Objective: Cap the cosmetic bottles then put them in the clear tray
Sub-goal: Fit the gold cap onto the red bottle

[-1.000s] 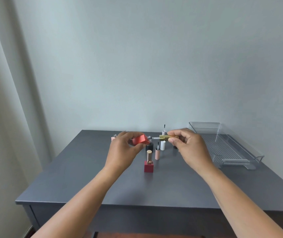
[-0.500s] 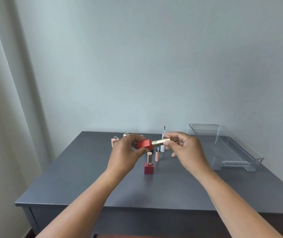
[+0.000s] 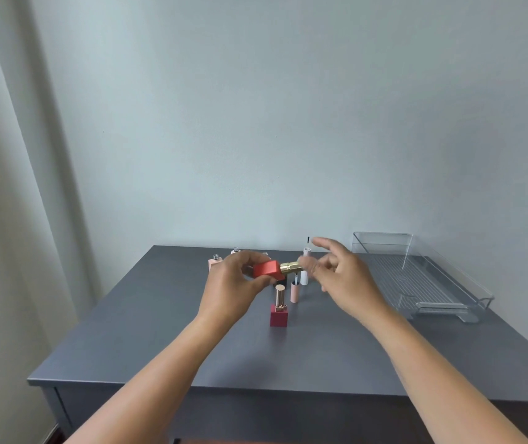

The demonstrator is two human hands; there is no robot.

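Note:
My left hand point(image 3: 230, 286) holds a red square bottle point(image 3: 266, 269) sideways above the table, with a gold cap point(image 3: 289, 267) seated on its neck. My right hand point(image 3: 341, 274) hovers just right of the cap, blurred, fingers spread, holding nothing. Below stands a dark red square bottle with a gold top point(image 3: 278, 310). A pink tube point(image 3: 294, 291) and a white tube with a thin wand point(image 3: 304, 267) stand behind it. The clear tray point(image 3: 448, 302) lies at the right with nothing in it.
Small pink uncapped bottles point(image 3: 215, 262) stand at the back left of the grey table point(image 3: 160, 331). A black item is partly hidden behind the red bottle. A wall runs behind the table, a curtain hangs at the left.
The gold cap went onto the red bottle's neck. My right hand let go of the cap and opened, drawing slightly to the right.

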